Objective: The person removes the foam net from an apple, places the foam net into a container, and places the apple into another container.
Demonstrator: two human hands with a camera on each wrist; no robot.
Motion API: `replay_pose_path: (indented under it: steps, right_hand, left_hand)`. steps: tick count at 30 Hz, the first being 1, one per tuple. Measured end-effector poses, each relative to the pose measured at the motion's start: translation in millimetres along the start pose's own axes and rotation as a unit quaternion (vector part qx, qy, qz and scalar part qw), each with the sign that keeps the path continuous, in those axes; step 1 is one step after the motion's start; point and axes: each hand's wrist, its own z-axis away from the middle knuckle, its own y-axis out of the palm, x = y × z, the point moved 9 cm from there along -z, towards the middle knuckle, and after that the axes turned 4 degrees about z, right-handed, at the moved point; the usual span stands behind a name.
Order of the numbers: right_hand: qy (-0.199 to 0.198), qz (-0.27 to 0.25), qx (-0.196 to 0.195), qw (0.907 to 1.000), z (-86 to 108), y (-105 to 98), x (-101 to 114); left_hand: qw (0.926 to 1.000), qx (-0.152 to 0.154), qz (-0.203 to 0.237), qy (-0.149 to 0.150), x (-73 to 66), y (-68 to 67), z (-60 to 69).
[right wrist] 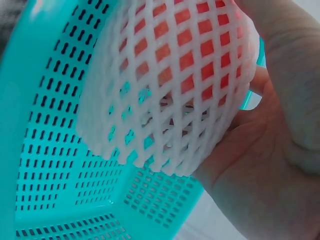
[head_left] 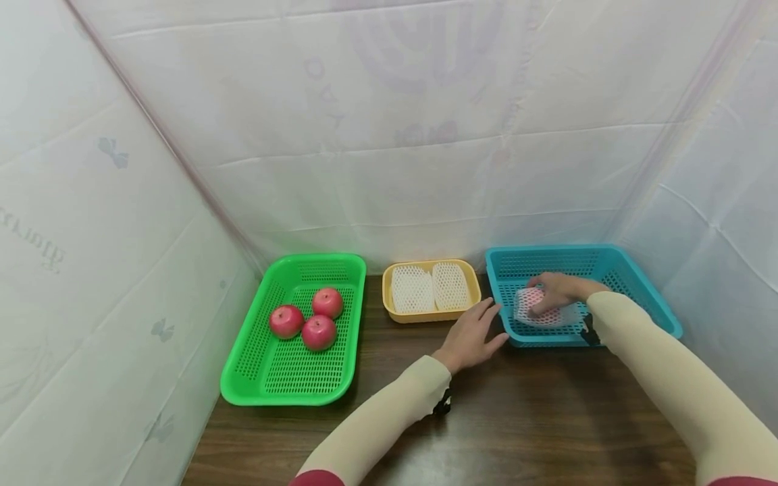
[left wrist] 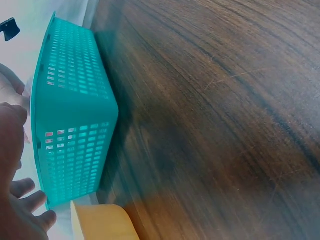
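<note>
My right hand grips an apple wrapped in a white foam net, inside the blue basket. Red skin shows through the mesh, while the loose lower end of the net hangs past the fruit. In the right wrist view the thumb lies along one side; the far fingers are mostly hidden. My left hand is held with fingers extended by the basket's left rim, near the yellow tray. Nothing is in it. Whether its fingertips touch the rim I cannot tell.
On the left stands a green basket with three bare red apples. White foam nets lie in the yellow tray between the two baskets. Pale curtains close off the back and sides of the dark wooden table.
</note>
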Motion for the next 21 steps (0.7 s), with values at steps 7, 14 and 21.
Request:
replay_pose_path:
  steps: [7, 14, 21]
  right_hand:
    - [-0.021, -0.015, -0.017, 0.9995, 4.5, -4.4, 6.2]
    - [-0.047, -0.018, -0.044, 0.9977, 7.8, -9.6, 16.4]
    - [-0.056, -0.003, -0.077, 0.9954, 9.2, -11.0, 17.7]
  left_hand:
    - [0.9993, -0.035, 0.006, 0.014, -2.5, -6.1, 4.6]
    - [0.9985, -0.050, 0.021, 0.006, 1.6, -8.4, 8.5]
    - [0.9972, -0.068, 0.031, 0.005, 6.6, -13.6, 14.2]
